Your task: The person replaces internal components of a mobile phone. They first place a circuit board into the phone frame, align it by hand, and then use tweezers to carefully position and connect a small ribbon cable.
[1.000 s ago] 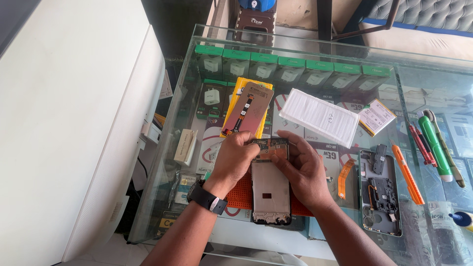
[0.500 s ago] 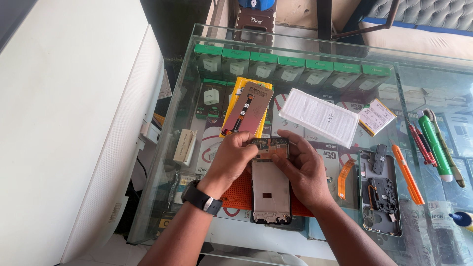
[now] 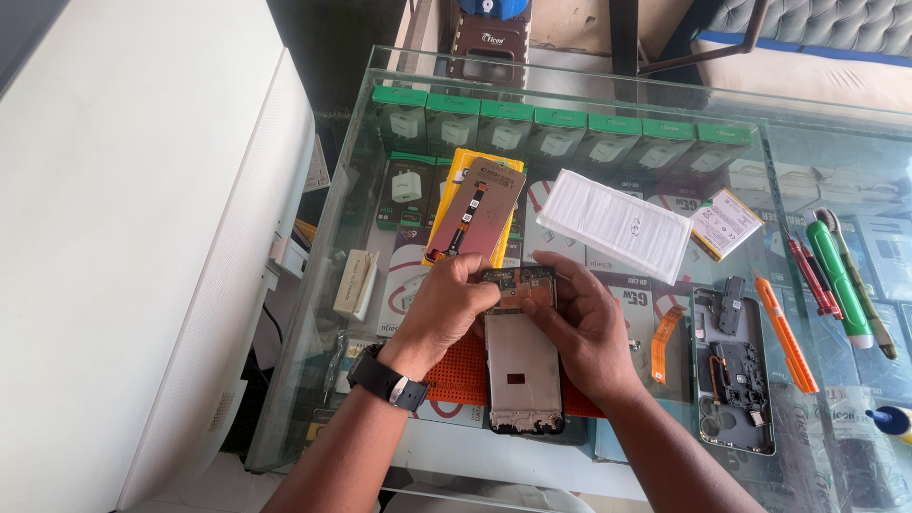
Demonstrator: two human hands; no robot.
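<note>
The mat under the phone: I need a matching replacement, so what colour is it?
Orange; the mat shows best in the head view, beneath the phone.

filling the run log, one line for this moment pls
left hand: on phone frame top | right hand: on same frame | frame: flat on orange mat | screwdriver: untouched

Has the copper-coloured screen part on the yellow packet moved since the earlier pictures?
No. The copper-coloured screen part lies on the yellow packet, in the same place relative to the white ridged tray beside it.
</note>
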